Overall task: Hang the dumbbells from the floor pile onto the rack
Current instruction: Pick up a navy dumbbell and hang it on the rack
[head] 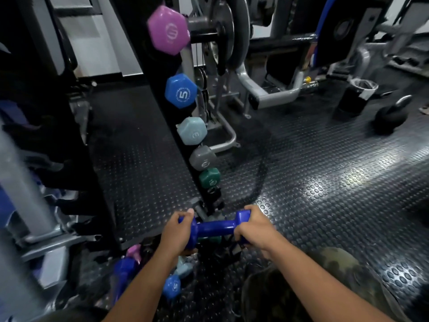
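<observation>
I hold a dark blue dumbbell level above the floor, just in front of the foot of the black upright rack. My left hand grips its left head and my right hand grips its right head. The rack carries a column of hung dumbbells: purple at the top, blue marked 5, pale blue, grey, green. The floor pile lies under my left forearm: a blue dumbbell marked 5, a purple one, a pale blue one.
Studded black rubber floor stretches to the right. A kettlebell and a black bin stand at the far right. A grey machine frame sits behind the rack. Another metal frame stands close on the left. My knee is bottom right.
</observation>
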